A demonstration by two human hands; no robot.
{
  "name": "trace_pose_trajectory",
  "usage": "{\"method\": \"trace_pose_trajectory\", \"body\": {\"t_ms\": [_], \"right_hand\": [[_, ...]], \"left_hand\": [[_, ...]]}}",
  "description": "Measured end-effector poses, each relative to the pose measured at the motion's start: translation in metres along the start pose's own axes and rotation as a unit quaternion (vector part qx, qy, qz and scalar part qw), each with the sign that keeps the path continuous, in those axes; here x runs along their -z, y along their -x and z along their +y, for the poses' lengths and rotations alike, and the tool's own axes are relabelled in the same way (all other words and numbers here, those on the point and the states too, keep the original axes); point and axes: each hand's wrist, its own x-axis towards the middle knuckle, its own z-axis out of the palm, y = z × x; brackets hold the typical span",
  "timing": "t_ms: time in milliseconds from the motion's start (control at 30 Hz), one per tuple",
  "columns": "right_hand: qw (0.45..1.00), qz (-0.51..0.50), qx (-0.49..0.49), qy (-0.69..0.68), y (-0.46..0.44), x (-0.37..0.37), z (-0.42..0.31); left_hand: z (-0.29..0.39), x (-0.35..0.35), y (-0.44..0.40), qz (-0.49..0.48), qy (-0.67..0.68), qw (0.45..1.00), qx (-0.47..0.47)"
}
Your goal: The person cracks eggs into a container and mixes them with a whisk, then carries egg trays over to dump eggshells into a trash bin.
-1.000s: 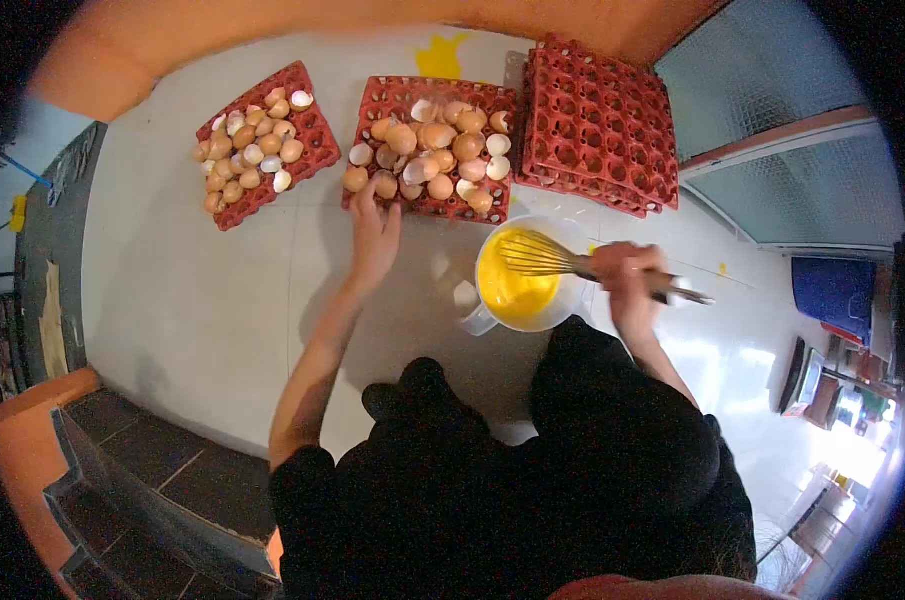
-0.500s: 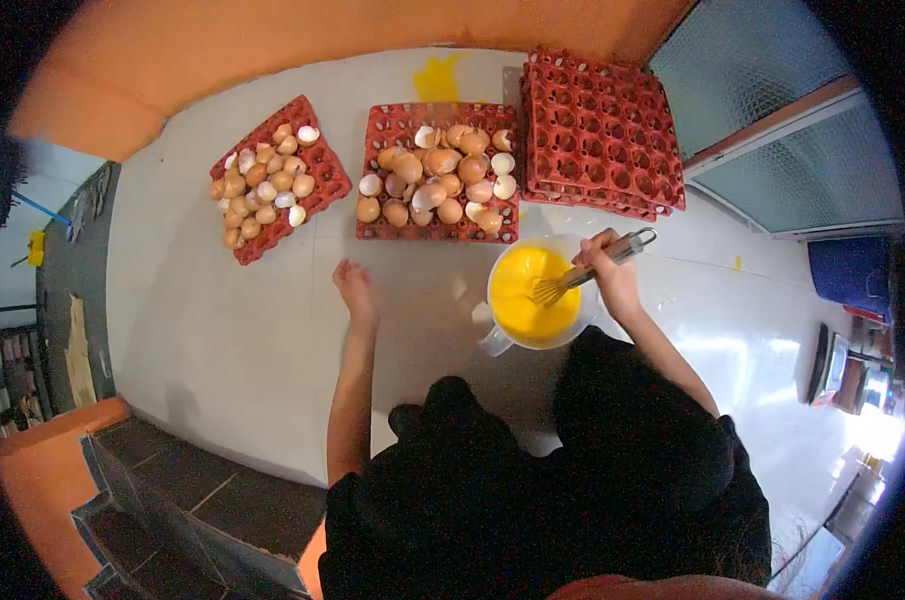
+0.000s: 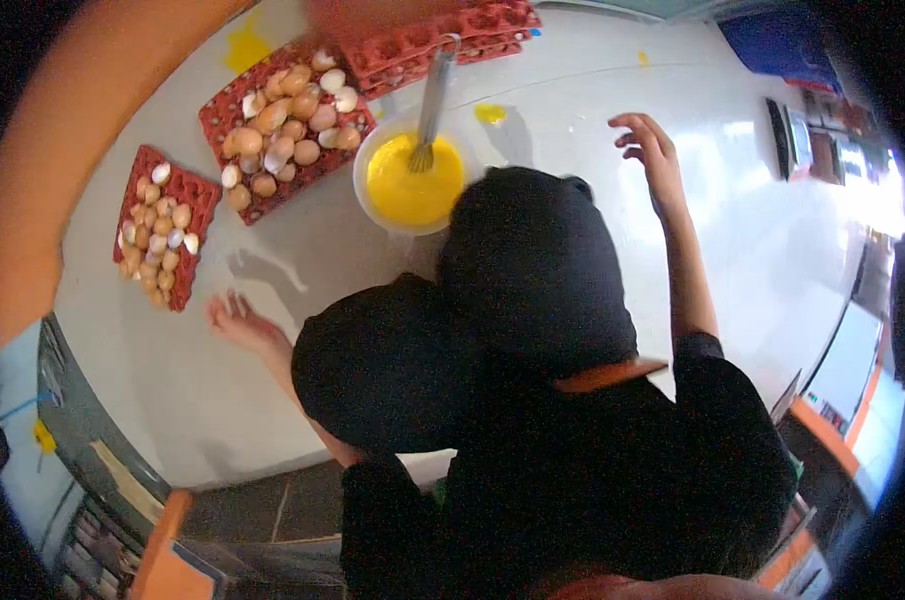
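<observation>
A whisk (image 3: 433, 100) leans in a clear plastic jug (image 3: 364, 205) of yellow beaten egg, its handle pointing up over the rim. No hand touches it. My right hand (image 3: 648, 150) is raised to the right of the jug, fingers apart and holding nothing. Low on the left, my left hand (image 3: 240, 318) hovers above the floor with its fingers spread, slightly blurred. It is nearest to a small red egg tray (image 3: 204, 196) heaped with eggshells. Behind the jug's left side lies a larger red egg tray (image 3: 212, 125) full of cracked brown shells.
Stacked red egg trays (image 3: 472, 35) stand at the back, behind the jug. Yellow spills (image 3: 490, 114) mark the pale tiled floor. An orange wall (image 3: 32, 200) curves along the left. Dark tiled steps (image 3: 262, 515) lie at the lower left, behind my body.
My right hand has let go of the whisk and moved right, away from the jug. My left hand has moved left and down. The view has turned, and my body has shifted.
</observation>
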Motion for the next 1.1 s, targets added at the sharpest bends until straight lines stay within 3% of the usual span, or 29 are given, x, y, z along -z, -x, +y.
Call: {"method": "trace_pose_trajectory", "body": {"t_ms": [167,200,300,367,433,500,600,700,967,1100], "right_hand": [[0.999,0.0,-0.024,0.035,0.073,0.01,0.07],[0.994,-0.01,-0.073,-0.08,0.092,0.0,0.081],[0.989,0.073,-0.09,-0.093,0.123,-0.013,0.092],[0.992,-0.036,-0.05,-0.108,0.128,0.018,0.077],[0.962,-0.272,0.007,-0.002,0.131,0.053,0.038],[0.913,-0.382,0.018,0.145,0.144,0.061,-0.004],[0.894,-0.382,0.01,0.234,0.161,0.052,-0.018],[0.912,-0.36,0.053,0.188,0.163,0.052,-0.016],[0.904,-0.415,0.074,0.068,0.146,0.089,0.009],[0.901,-0.416,-0.12,-0.03,0.13,0.129,0.003]], "left_hand": [[0.065,0.006,0.012,0.027,-0.057,0.995,-0.071],[0.074,0.006,0.014,0.042,-0.061,0.995,-0.066],[0.089,0.006,0.018,0.014,-0.066,0.992,-0.105],[0.104,0.0,0.015,0.009,-0.08,0.988,-0.133],[0.12,-0.01,0.015,-0.011,-0.085,0.984,-0.159],[0.137,-0.025,0.019,-0.014,-0.084,0.981,-0.172],[0.147,-0.042,0.019,-0.015,-0.063,0.979,-0.194],[0.152,-0.047,0.018,-0.04,-0.064,0.981,-0.18],[0.166,-0.052,0.025,-0.063,-0.018,0.984,-0.168],[0.172,-0.05,0.03,-0.042,-0.028,0.982,-0.183]]}}
